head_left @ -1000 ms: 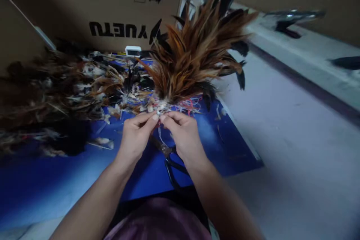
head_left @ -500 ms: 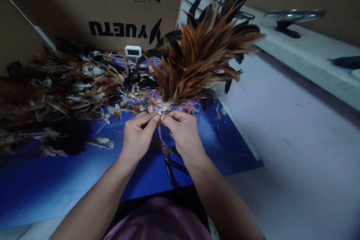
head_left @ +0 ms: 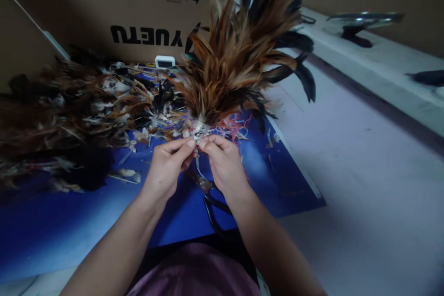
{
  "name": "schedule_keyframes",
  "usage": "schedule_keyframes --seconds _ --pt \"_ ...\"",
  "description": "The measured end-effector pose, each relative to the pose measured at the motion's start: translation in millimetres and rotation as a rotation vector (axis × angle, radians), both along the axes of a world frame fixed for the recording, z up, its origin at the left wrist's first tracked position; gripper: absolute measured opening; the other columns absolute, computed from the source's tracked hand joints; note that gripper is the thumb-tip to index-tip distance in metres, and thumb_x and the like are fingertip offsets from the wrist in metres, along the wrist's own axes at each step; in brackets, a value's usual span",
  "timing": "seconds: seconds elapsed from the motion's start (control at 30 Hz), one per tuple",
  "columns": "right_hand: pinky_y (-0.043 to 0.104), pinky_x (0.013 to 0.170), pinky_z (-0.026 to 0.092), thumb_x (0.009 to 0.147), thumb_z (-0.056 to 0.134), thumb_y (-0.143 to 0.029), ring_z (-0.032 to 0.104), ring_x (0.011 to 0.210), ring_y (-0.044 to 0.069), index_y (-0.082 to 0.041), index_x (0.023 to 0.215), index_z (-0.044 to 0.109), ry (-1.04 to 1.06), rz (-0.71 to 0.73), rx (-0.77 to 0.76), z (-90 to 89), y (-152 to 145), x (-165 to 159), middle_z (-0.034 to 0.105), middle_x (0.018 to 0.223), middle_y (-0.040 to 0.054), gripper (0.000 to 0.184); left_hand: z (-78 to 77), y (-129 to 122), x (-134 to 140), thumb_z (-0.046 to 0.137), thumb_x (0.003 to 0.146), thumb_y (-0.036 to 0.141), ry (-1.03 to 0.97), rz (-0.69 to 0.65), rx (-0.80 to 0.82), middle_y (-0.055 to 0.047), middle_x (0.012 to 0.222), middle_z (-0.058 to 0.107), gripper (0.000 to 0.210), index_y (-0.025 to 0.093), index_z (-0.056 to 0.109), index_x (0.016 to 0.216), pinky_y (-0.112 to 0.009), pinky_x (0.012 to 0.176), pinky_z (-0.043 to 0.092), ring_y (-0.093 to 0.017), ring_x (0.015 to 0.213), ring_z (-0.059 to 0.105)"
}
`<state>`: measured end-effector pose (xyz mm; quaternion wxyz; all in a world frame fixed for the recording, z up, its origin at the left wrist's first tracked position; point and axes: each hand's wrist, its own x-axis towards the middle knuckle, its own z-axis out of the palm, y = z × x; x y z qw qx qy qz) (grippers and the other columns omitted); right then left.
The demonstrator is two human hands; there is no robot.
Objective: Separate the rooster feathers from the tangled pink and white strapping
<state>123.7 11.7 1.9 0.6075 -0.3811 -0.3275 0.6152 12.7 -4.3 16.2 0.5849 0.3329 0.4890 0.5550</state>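
Observation:
A large bunch of brown and black feathers (head_left: 225,64) fans out upward and away from me, its pale bound base between my hands. My left hand (head_left: 171,162) pinches at that base with thumb and forefinger. Close against it, my right hand (head_left: 224,159) pinches the other side, the fingertips nearly meeting. A pale strip (head_left: 197,164) hangs down below the fingers; which hand grips it I cannot tell. Under my hands lie scissors (head_left: 211,201) with black handles, partly hidden by my right wrist. Pink and white strands (head_left: 236,127) lie behind the right hand.
Loose feathers (head_left: 86,111) are heaped across the left of the blue board (head_left: 132,212). A small white digital display (head_left: 165,61) stands behind them, before a cardboard box (head_left: 138,4). At the right, a pale ledge (head_left: 391,64) carries a dark stand-like object (head_left: 360,27).
The feather bunch has turned and swung to the left, now standing more upright. My hands stay together at its base with only slight finger movement.

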Motion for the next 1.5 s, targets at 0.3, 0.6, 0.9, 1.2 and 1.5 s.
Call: schedule_keyframes --seconds 0.3,0.6,0.9,1.2,1.5 --pt "0.027 0.065 0.043 0.063 0.069 -0.017 0.052 0.060 0.010 -0.018 0.059 0.064 0.016 0.042 -0.029 2.1 -2 0 0.059 0.060 -0.0039 0.007 -0.3 1 2 0.078 0.067 0.030 -0.016 -0.005 0.010 -0.001 0.056 0.062 0.018 0.015 0.077 0.077 -0.016 0.040 0.026 -0.004 0.045 0.043" --pt "0.024 0.063 0.042 0.061 0.071 -0.018 0.050 0.059 0.008 -0.018 0.059 0.060 0.073 0.084 -0.090 7.1 -4 -1 0.057 0.062 -0.0048 0.011 -1.7 0 2 0.078 0.067 0.029 -0.028 -0.006 0.036 -0.001 0.056 0.061 0.018 0.016 0.078 0.079 -0.019 0.040 0.025 -0.006 0.045 0.043" --pt "0.025 0.064 0.046 0.058 0.076 -0.019 0.056 0.058 0.009 -0.019 0.068 0.058 0.068 0.039 -0.130 7.7 -7 -1 0.061 0.060 -0.0057 0.021 -4.7 1 3 0.077 0.067 0.030 0.006 0.026 0.054 0.000 0.056 0.059 0.020 0.015 0.078 0.079 -0.018 0.040 0.024 -0.006 0.046 0.041" --pt "0.023 0.059 0.043 0.061 0.074 -0.020 0.051 0.056 0.008 -0.018 0.065 0.060 -0.029 -0.009 -0.149 11.7 -7 -5 0.057 0.060 -0.0060 0.015 -4.7 3 4 0.076 0.066 0.030 0.044 0.071 0.098 0.000 0.054 0.059 0.015 0.016 0.077 0.073 -0.019 0.040 0.025 -0.006 0.045 0.040" --pt "0.025 0.063 0.046 0.061 0.073 -0.020 0.054 0.060 0.010 -0.019 0.064 0.061 -0.023 -0.023 -0.124 11.7 -8 -7 0.059 0.061 -0.0051 0.012 -8.6 3 2 0.074 0.070 0.029 0.079 0.069 0.145 0.000 0.057 0.061 0.014 0.019 0.078 0.078 -0.020 0.041 0.027 -0.007 0.046 0.040"
